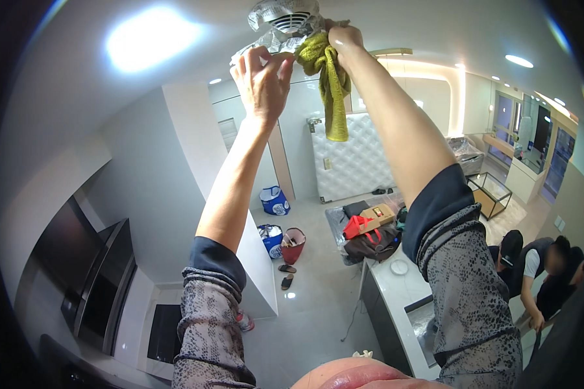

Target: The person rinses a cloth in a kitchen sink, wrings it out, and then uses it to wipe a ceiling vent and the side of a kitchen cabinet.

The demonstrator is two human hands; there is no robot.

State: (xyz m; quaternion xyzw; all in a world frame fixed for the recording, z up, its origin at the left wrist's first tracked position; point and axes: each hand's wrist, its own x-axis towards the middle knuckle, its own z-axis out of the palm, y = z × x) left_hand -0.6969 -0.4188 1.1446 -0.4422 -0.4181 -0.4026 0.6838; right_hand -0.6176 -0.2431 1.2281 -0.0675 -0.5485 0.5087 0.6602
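Both of my arms reach up to a round ceiling fixture with a slatted grille [292,21], wrapped around its rim with printed paper. My left hand [264,82] is at the lower edge of the crumpled newspaper [284,43], thumb and forefinger close together; whether they pinch the paper's edge is unclear. A yellow-green cloth [336,92] hangs bunched from my right hand [344,39], which is closed around its top beside the fixture. The fingertips of my right hand are partly hidden.
Below stands a white counter [394,287] with a sink cutout. Beyond are bags [374,243] and a box on plastic sheeting, a quilted mattress [355,160], blue bags [274,200], and slippers [287,282]. Several people [540,277] stand at the right. Built-in ovens [104,287] are at left.
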